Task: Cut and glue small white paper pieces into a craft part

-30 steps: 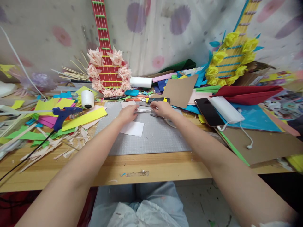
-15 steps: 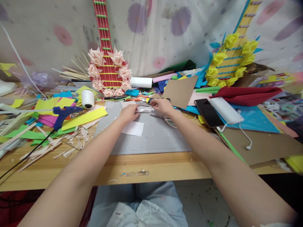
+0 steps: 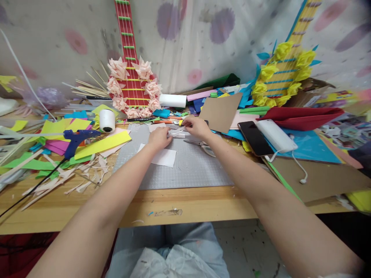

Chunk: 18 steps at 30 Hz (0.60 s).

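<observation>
Strip (image 3: 177,133) looks cut; right hand (image 3: 195,127) pinches it, left hand (image 3: 159,139) maybe too, can't tell; white paper (image 3: 165,158) looks unused.

Honestly can't read a single word, brand or number here. The grey mat (image 3: 185,173) under the left hand (image 3: 159,138) and right hand (image 3: 195,126) has a printed grid, but any figures are too small. Way out past the right hand, there's a whitish label-like patch (image 3: 313,100) on a cardboard box and some colourful packaging (image 3: 333,97), both just blur.
</observation>
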Tool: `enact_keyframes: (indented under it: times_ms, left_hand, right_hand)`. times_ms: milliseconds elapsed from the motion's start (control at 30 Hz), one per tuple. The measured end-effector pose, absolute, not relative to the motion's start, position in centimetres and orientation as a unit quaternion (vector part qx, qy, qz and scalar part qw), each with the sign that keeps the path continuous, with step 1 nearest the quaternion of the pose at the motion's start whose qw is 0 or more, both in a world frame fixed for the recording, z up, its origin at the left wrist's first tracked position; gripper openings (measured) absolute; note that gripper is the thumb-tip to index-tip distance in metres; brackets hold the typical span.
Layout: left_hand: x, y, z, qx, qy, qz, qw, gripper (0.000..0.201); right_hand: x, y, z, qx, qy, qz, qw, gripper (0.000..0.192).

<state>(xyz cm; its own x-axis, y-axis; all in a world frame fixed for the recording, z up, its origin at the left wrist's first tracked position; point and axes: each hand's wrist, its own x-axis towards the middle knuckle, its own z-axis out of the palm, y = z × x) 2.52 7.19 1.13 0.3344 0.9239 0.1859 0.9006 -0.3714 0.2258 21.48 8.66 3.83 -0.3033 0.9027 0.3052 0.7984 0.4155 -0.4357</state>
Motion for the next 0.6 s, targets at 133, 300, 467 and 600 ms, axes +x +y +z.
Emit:
enact_keyframes:
  times_ms: [133, 300, 467, 600]
  left_hand:
    - [2.8, 7.2, 1.1, 0.809, 0.572, 0.134, 0.028, 0.032]
    - [2.3, 7.5, 1.4, 0.818, 0.550, 0.168, -0.015, 0.033]
    - [0.6, 7.0, 3.9, 0.839, 0.484, 0.238, -0.063, 0.034]
    - [-0.4, 6.0, 6.4, 0.867, 0.429, 0.244, -0.067, 0.035]
  right_hand:
    - [21.5, 8.8, 3.7, -0.527, -0.791, 0.124, 0.284, 0.023]
    - [21.6, 8.8, 3.5, -0.508, -0.788, 0.168, 0.306, 0.022]
    - [21.1, 7.4, 4.5, -0.455, -0.700, 0.402, 0.376, 0.040]
    - [18.8, 5.7, 5.4, -0.392, -0.597, 0.609, 0.344, 0.041]
